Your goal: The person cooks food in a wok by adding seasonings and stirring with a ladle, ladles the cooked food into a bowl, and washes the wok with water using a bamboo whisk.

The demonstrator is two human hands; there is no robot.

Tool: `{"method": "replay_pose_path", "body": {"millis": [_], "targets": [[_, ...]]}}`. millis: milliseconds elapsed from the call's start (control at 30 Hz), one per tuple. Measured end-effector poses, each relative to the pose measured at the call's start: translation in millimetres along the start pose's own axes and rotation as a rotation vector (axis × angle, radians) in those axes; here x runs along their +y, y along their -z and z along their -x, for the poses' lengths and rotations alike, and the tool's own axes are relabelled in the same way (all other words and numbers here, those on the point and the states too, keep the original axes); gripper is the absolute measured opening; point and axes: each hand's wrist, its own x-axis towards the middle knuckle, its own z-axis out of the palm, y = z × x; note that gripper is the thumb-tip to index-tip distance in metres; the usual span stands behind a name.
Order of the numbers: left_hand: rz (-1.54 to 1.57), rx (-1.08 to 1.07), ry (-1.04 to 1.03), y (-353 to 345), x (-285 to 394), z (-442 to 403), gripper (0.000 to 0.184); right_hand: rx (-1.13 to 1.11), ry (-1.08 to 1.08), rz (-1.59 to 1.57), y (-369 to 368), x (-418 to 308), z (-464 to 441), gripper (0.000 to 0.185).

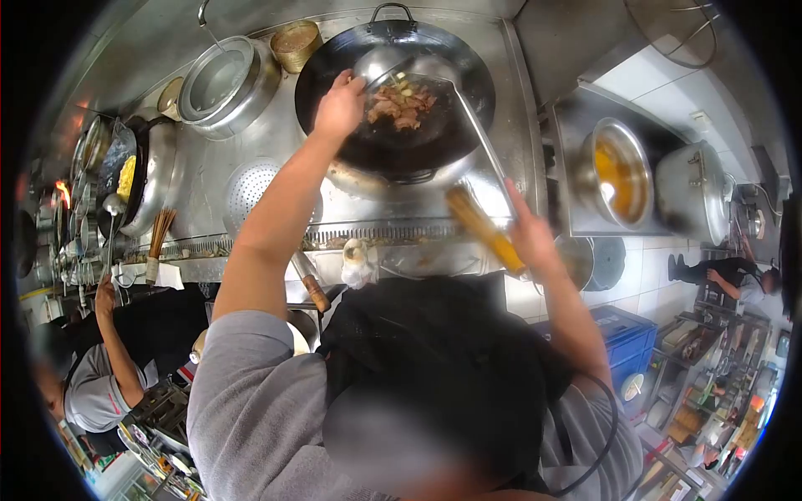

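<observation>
In the head view a black wok [451,138] stands on the stove with browned meat slices [401,108] and a few pale pieces in it. My left hand [341,107] is closed on the rim of a shiny metal bowl [380,63], tilted over the wok's far side. My right hand [531,240] grips the long handle of a ladle [484,138]. The ladle's round head is inside the wok, beside the bowl and just beyond the meat. Close to my right hand a bamboo brush [484,227] with a yellow handle slants over the stove's front edge.
Left of the wok are a metal pot [219,88], a tin [296,46] and a perforated strainer [251,188]. A bowl of yellow liquid [616,173] and a lidded pot [693,192] stand right. A co-worker [113,376] handles a ladle at the left; another person [735,284] is far right.
</observation>
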Motion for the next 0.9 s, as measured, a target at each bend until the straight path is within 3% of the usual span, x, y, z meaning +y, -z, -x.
{"method": "replay_pose_path", "body": {"millis": [67, 200, 267, 367, 467, 533, 667, 833, 900], "targets": [[-0.031, 0.147, 0.031, 10, -11, -5, 0.016, -0.029, -0.052, 0.073, 2, 2, -11, 0.086], [0.014, 0.18, 0.059, 32, -20, -1, 0.018, -0.02, -0.137, 0.1, 10, 18, 2, 0.086], [-0.009, 0.158, 0.232, 47, -1, 7, 0.021, -0.021, -0.137, 0.069, 14, 39, 16, 0.086], [0.506, 0.268, 0.503, 43, 3, 33, 0.025, 0.056, 0.068, -0.09, 16, 45, 29, 0.086], [0.937, 0.442, 0.492, 37, 3, 81, 0.026, 0.009, 0.197, -0.343, 12, 44, 12, 0.082], [1.039, 0.466, 0.566, 56, 29, 127, 0.024, -0.316, -0.013, -0.648, 34, 10, -9, 0.081], [1.06, 0.725, 0.719, 80, 50, 240, 0.021, -0.547, 0.315, -0.837, 18, -31, -39, 0.082], [1.011, 1.146, 0.934, 104, 123, 396, 0.009, -1.03, 0.58, -0.764, 1, -115, -10, 0.076], [0.951, 1.204, 1.058, 100, 143, 462, 0.008, -1.223, 0.627, -0.638, -21, -149, 6, 0.073]]}}
